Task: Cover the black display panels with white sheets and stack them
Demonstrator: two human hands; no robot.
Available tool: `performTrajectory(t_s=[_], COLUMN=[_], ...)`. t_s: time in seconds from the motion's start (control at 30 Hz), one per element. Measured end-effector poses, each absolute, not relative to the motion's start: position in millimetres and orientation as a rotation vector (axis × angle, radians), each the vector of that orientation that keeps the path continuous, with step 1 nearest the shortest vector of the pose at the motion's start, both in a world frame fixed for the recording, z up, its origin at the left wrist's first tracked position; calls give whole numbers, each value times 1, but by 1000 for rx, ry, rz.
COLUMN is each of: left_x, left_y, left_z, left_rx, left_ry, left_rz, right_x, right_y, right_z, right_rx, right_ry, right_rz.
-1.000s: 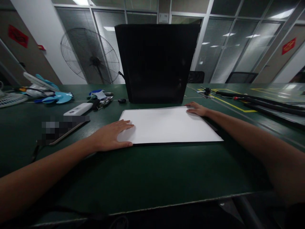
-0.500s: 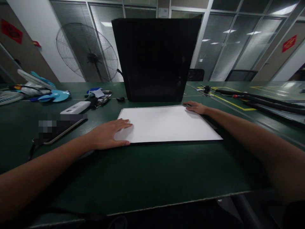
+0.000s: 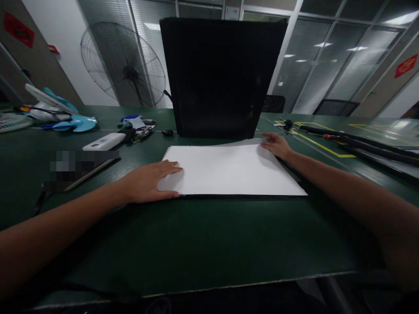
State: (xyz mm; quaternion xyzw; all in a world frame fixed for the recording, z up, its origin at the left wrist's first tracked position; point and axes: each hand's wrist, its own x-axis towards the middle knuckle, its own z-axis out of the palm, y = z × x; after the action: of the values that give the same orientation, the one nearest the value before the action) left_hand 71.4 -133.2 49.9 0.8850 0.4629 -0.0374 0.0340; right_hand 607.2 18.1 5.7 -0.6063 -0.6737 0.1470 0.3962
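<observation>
A large white sheet of paper (image 3: 225, 170) lies on the green table, with a thin dark layer showing under its near edge. My left hand (image 3: 150, 181) rests flat across its left edge, fingers and thumb spread. At the far right corner, my right hand (image 3: 276, 146) has its thumb and fingers closed on the paper. Beside that hand the far edge rises in a slight curve, and a greyish strip of paper shows behind it. How many sheets lie there I cannot tell.
Behind the paper stands a tall black panel (image 3: 222, 78). To the left lie a blurred-out flat device (image 3: 81, 170), a white handheld object (image 3: 104, 142) and a light-blue fan blade (image 3: 77, 123). Long black tubes (image 3: 363, 141) lie at the right. The table's near edge (image 3: 209, 290) runs below.
My right hand has risen slightly at the far corner, and the paper's edge there has lifted with it. My left hand stays on the left edge. The view has shifted a little.
</observation>
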Motion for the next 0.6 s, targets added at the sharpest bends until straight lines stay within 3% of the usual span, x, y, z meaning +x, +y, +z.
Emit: performTrajectory(t_s=[0.6], left_x=[76], left_y=[-135], left_z=[44], left_rx=[2682], left_ry=[1524], left_rz=[-82], right_x=[630], right_y=[-99], right_z=[47], right_rx=[-1826], right_ry=[-1472], right_rz=[856])
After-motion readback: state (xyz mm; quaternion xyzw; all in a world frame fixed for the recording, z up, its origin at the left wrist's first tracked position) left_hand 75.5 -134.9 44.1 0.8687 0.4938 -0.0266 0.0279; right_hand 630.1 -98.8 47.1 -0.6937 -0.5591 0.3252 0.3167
